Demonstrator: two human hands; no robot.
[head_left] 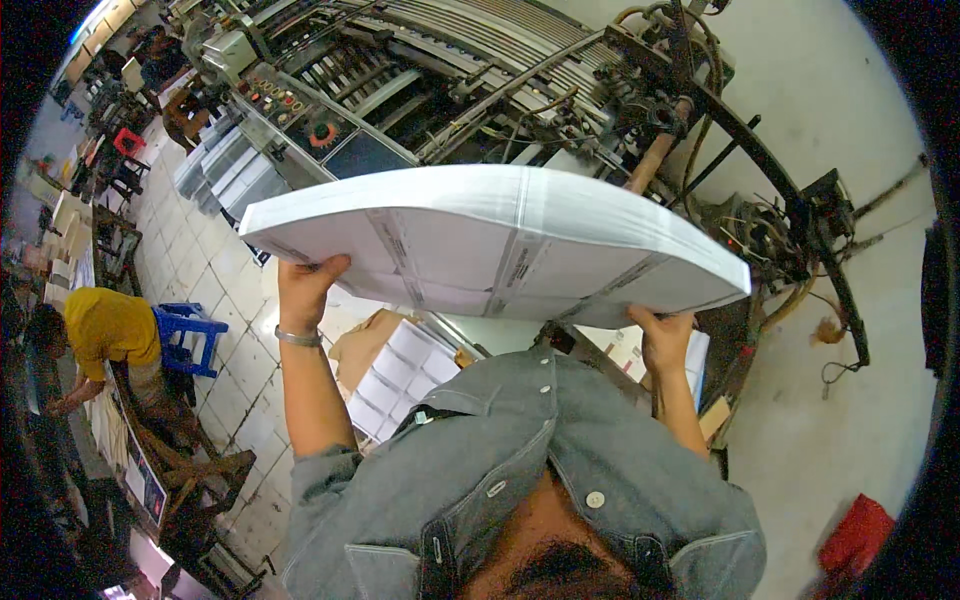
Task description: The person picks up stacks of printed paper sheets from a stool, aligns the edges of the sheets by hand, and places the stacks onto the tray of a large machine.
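The person is carrying a thick stack of printed sheets [500, 240] at chest height, in front of a large printing machine [520, 90]. The left hand [305, 285] is gripping the stack's left underside, fingers [325, 268] curled and clamped on the lower edge. The right hand [665, 335] is supporting the right underside; its fingers are going under the sheets, so their exact closure cannot be told, though the hand is bearing the load.

The stack is sagging at both outer ends and bulging in the middle. For a sound carry:

- Both hands should be lifting evenly, since the right end is sitting lower than the left.
- The grip should be pressing the sheets together, so that the top layers are not sliding off.
- The stack should be kept level while nearing the machine.

More white sheets [400, 375] are lying in an open box below. Another person in a yellow shirt [110, 325] is working well apart on the left, beside a blue stool [190, 335].
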